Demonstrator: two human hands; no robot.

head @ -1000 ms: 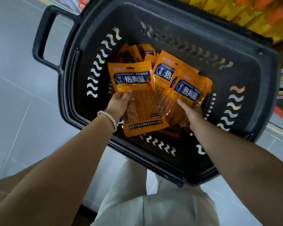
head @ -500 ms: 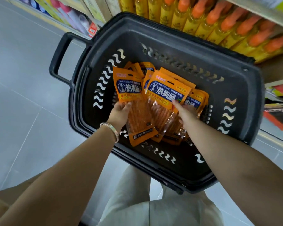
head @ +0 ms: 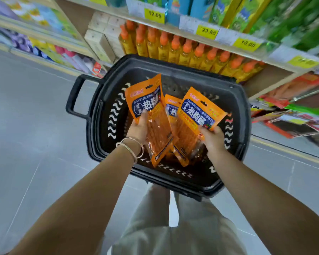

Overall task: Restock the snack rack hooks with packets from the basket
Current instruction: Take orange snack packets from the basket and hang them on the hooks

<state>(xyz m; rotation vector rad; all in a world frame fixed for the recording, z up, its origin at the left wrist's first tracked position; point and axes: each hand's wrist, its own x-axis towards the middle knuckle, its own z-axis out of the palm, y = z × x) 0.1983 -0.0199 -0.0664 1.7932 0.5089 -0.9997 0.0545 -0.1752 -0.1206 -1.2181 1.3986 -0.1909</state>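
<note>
Packets (head: 173, 126), three in all, are raised over the one black basket (head: 98, 115). Your left hand (head: 138, 128) has its fingers (head: 143, 117) clenched on the left packet (head: 145, 100). Your right hand (head: 213, 138) grasps the right packet (head: 201, 111) at its lower corner. The middle packet (head: 171, 109) stands between them; you cannot tell which hand carries it. Orange-capped bottles (head: 175, 48) line one shelf (head: 276, 61) behind.
</note>
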